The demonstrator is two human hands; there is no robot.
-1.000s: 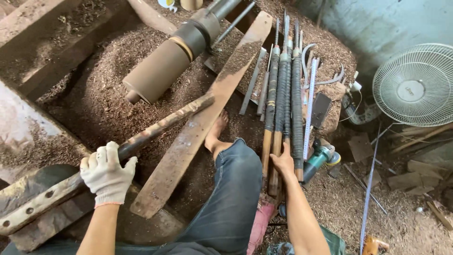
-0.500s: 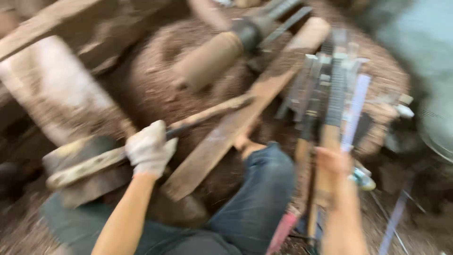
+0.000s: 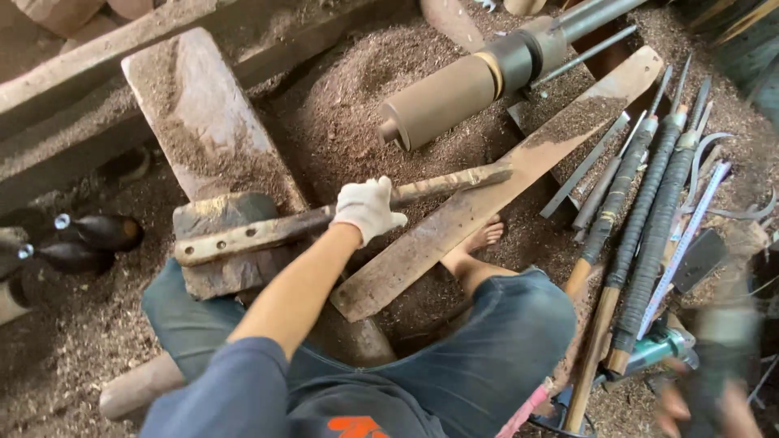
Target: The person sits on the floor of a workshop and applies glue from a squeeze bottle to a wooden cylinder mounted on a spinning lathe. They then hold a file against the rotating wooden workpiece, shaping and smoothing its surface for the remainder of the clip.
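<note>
1. Sawdust (image 3: 349, 105) covers the floor all round, heaped under the lathe end.
2. Beam (image 3: 122, 73) runs across the top left, with a slab (image 3: 203, 122) leaning against it, dusted brown.
3. Plank (image 3: 495, 186) lies on a diagonal from lower centre to upper right, its low end near the knee.
4. Cylinder (image 3: 442, 97) – a smooth turned blank on a dark shaft – points down-left above the plank, apart from it.
5. Legs in jeans (image 3: 495, 349); one bare foot (image 3: 487, 237) rests beside the plank's edge.
6. Rod (image 3: 268, 231) – long, rusty, flat at its left end – lies nearly level, its left end on a dark block (image 3: 231, 235), its right tip over the plank.
7. Left hand (image 3: 367, 208), in a white glove, is clenched round the rod near its middle, knuckles up.
8. Tools (image 3: 641, 219) – long chisels with dark wrapped shafts and wooden handles – lie side by side on the right, blades pointing up-right.
9. Right hand (image 3: 702, 401) sits at the lower right corner, blurred, just beside the tool handles; cannot tell whether it grips anything.
10. Two dark bottle-shaped pieces (image 3: 97, 234) lie at the left edge, well apart from the rod.
11. Green object (image 3: 661, 347) by the handle ends, too blurred to identify.
</note>
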